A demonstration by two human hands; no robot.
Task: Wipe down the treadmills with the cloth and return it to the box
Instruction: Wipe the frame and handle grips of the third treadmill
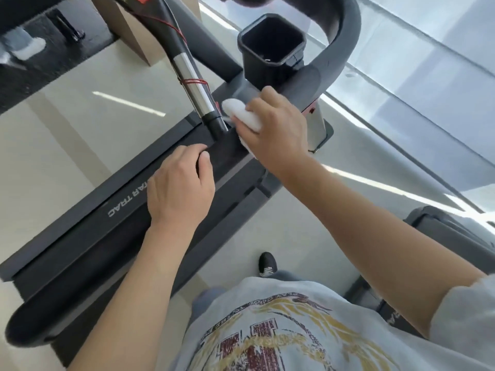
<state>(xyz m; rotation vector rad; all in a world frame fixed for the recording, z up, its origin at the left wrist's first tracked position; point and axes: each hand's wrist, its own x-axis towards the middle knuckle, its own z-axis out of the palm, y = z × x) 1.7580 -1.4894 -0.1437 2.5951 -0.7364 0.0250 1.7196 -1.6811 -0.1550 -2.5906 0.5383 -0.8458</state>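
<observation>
A dark grey treadmill handrail (80,253) runs from the lower left up to the middle, where it meets a curved grey arm (337,49). My right hand (273,129) grips a folded white cloth (241,113) and presses it on the rail beside a chrome and black grip bar (192,81). My left hand (179,188) rests on the rail just below, its fingers curled over the far edge. The box is not in view.
A black cup holder (272,41) stands above my right hand. Red cord (194,82) is wound round the chrome bar. Another machine's dark part (450,231) sits at the right. My shoe (267,263) stands on the pale glossy floor (67,135).
</observation>
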